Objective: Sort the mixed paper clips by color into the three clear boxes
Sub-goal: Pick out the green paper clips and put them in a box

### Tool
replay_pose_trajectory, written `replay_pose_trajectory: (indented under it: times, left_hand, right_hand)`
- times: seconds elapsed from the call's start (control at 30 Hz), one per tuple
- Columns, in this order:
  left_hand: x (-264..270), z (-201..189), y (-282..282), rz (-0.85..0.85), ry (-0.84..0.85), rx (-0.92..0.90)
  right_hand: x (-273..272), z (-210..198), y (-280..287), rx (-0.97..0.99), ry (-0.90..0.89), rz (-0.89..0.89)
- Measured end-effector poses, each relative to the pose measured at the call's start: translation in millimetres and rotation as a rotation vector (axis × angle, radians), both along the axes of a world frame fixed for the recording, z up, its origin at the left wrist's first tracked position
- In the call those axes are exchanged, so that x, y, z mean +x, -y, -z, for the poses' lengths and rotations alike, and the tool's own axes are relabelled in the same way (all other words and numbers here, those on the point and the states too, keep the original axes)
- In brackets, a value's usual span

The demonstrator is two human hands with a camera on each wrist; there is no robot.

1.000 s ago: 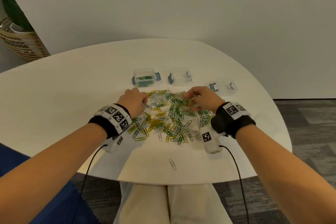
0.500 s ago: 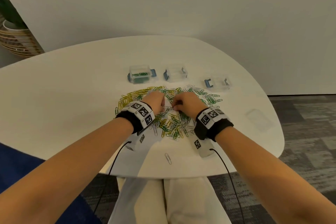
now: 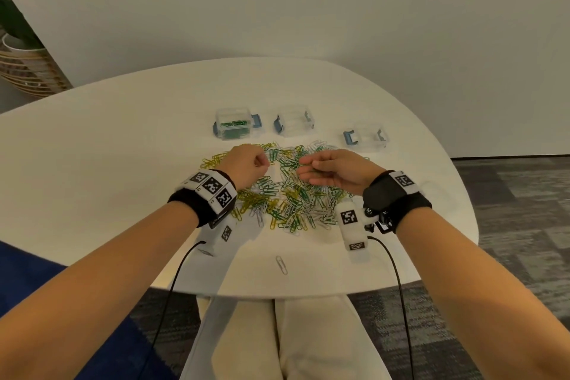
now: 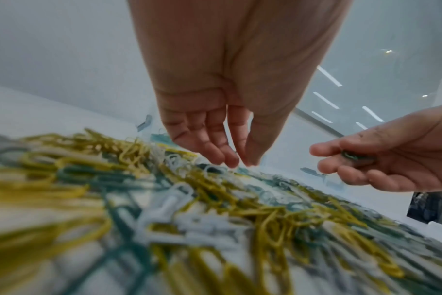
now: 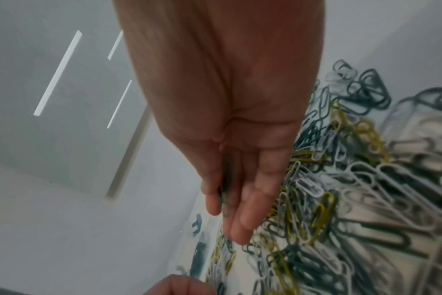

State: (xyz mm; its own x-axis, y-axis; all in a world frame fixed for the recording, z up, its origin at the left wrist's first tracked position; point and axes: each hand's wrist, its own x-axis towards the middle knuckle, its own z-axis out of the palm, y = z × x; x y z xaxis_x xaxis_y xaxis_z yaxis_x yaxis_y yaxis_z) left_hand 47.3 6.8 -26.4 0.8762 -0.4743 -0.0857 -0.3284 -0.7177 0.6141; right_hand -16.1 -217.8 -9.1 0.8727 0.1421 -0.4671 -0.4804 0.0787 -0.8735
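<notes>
A pile of green, yellow and white paper clips point(image 3: 290, 194) lies mid-table. Behind it stand three clear boxes: the left box point(image 3: 236, 125) holds green clips, the middle box point(image 3: 294, 123) and the right box point(image 3: 367, 136) look empty. My left hand point(image 3: 265, 162) hovers at the pile's far left. Its thumb and fingertips point(image 4: 230, 162) are drawn close together just above the clips, and I cannot see whether they hold a clip. My right hand point(image 3: 303, 168) is turned palm-left over the pile and holds a few green clips point(image 4: 353, 156) between thumb and fingers.
One stray white clip point(image 3: 281, 264) lies near the table's front edge. A faint clear lid point(image 3: 431, 191) lies right of the pile. A woven plant basket point(image 3: 27, 71) stands off the table at far left. A white wall rises behind the table.
The hands met at the pile's middle half a second ago and have since parted. The right hand has rolled palm-left with green clips in it.
</notes>
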Motion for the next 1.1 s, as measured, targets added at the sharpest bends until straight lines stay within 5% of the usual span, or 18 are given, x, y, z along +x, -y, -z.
replay_pose_trajectory:
  times: [0.13,0.27,0.4,0.67,0.9,1.0,1.1]
  left_hand:
    - [-3,-8,12,0.08,-0.056,0.018]
    - [-9,-9,27,0.197,-0.022,0.116]
    - [-20,2,45,0.372,0.0,0.265]
    - [-9,7,23,0.217,0.076,0.287]
    - [-17,5,41,0.323,0.094,0.229]
    - [-14,5,52,0.2,0.099,0.219]
    - [-13,4,63,0.246,0.033,0.314]
  right_hand:
    - [4,4,3,-0.204,0.026,0.137]
    - [-1,1,-7,-0.872,0.147,-0.211]
    - [-7,16,-29,-1.155,0.223,-0.422]
    - [-13,15,3,-0.898,0.216,-0.279]
    - [-19,6,3,0.388,0.032,0.067]
    - [-14,9,-3,0.233,0.008,0.123]
    - [-5,12,-14,-0.498,0.04,-0.041]
